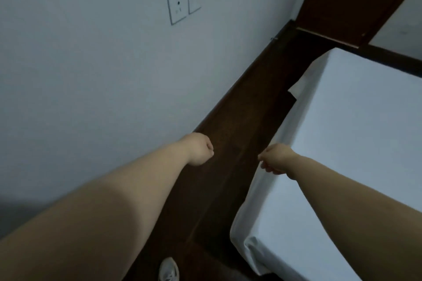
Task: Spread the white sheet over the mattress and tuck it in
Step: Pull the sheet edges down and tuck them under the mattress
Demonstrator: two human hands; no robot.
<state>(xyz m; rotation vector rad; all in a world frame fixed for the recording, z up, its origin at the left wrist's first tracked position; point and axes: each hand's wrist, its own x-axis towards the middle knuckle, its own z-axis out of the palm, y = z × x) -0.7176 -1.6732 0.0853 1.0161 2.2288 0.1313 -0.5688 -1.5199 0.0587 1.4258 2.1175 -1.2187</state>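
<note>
Standing on the dark wooden floor (228,150) beside the bed, we reach forward with both hands, the left hand (199,149) curled into an empty fist, the right hand (275,159) loosely curled at the mattress edge; whether it pinches cloth we cannot tell. The smooth white cotton sheet (356,143) already covers the mattress (253,232). To finish well, we judge, push the loose flap near the far corner firmly under.

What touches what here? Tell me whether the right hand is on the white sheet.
Cannot tell. In the head view the right hand, fingers curled, overlaps the white sheet at the mattress edge, but neither grip nor gap shows.
</note>
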